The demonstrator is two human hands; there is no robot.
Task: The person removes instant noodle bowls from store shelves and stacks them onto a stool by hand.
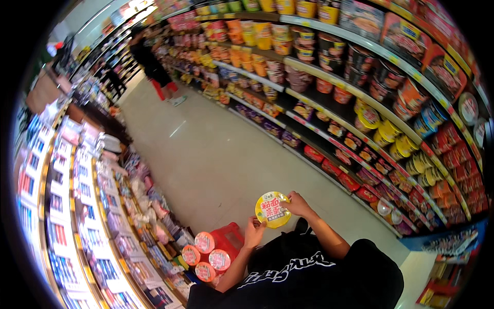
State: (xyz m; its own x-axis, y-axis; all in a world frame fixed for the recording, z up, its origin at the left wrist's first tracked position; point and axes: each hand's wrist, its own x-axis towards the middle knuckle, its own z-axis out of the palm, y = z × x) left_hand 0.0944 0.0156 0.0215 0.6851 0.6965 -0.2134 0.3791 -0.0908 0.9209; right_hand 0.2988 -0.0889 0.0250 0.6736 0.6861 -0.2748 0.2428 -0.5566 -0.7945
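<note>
Between my two hands is a yellow-lidded instant noodle tub (273, 209), its printed lid facing up toward the camera. My left hand (254, 231) grips the tub's lower left edge, and my right hand (299, 204) pinches its right edge. The tub's sides and underside are hidden. Left of my left forearm, several noodle tubs with orange and pink lids (204, 242) stand together beside a red plastic basket (228, 239). My forearm and body hide part of the basket.
Shelves of noodle tubs and packets (332, 83) curve along the right. Racks of packaged goods (88, 216) line the left. Farther up the tiled aisle (173, 143), a person in black (150, 58) stands at the shelves. A blue display bin (447, 239) is at lower right.
</note>
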